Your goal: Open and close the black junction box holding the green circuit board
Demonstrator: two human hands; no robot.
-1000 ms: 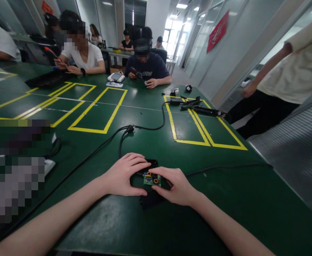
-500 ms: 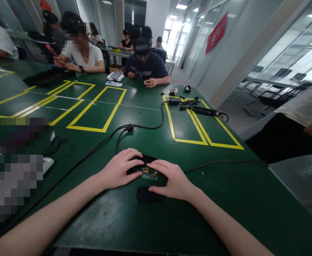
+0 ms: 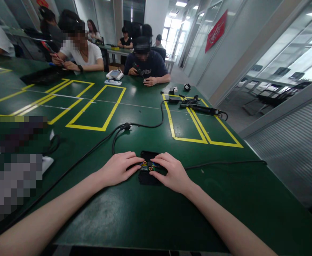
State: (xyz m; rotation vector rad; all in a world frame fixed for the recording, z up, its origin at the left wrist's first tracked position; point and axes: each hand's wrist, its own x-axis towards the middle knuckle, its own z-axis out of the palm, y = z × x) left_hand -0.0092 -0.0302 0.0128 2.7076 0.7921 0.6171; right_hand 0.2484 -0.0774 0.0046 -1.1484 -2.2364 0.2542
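A small green circuit board (image 3: 147, 166) with coloured parts sits in a black casing (image 3: 148, 177) on the green table (image 3: 134, 217) just in front of me. My left hand (image 3: 118, 170) comes in from the left, its fingertips pinching the board's left end. My right hand (image 3: 172, 173) mirrors it on the right end, fingers curled over the board and casing. A black cable (image 3: 225, 163) runs from under my right hand off to the right.
A black power cord (image 3: 113, 137) crosses the table from the left toward black tools (image 3: 198, 106) lying in a yellow-taped box. Several seated people work at the far side. A blurred patch (image 3: 14, 167) covers the left edge. The table's right edge drops to a corridor.
Both hands moved the board away from me and down into the casing. The person standing at the right has left the view.
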